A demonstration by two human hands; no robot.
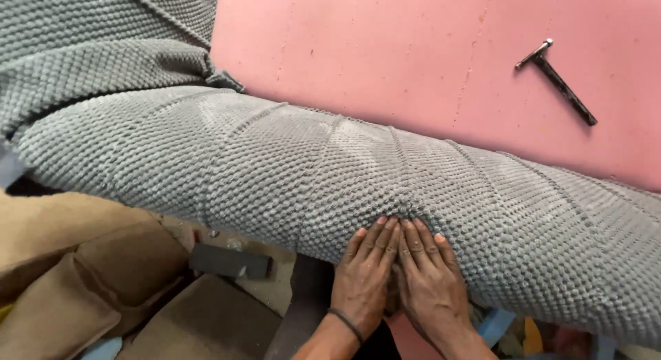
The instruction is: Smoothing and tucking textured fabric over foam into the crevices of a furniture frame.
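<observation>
A long padded roll covered in grey knobbly fabric (pixel 275 167) runs across the view from upper left to lower right. My left hand (pixel 365 274) and my right hand (pixel 430 274) lie side by side, palms flat on its lower front face, fingertips pressing into the fabric where it puckers. Both hands hold nothing; the fingers are straight and close together. A dark band circles my left wrist.
A pink foam sheet (pixel 413 57) lies behind the roll, with a dark metal T-shaped tool (pixel 561 81) on it at the upper right. Brown fabric pieces (pixel 76 263) pile at the lower left beside a dark block (pixel 231 262).
</observation>
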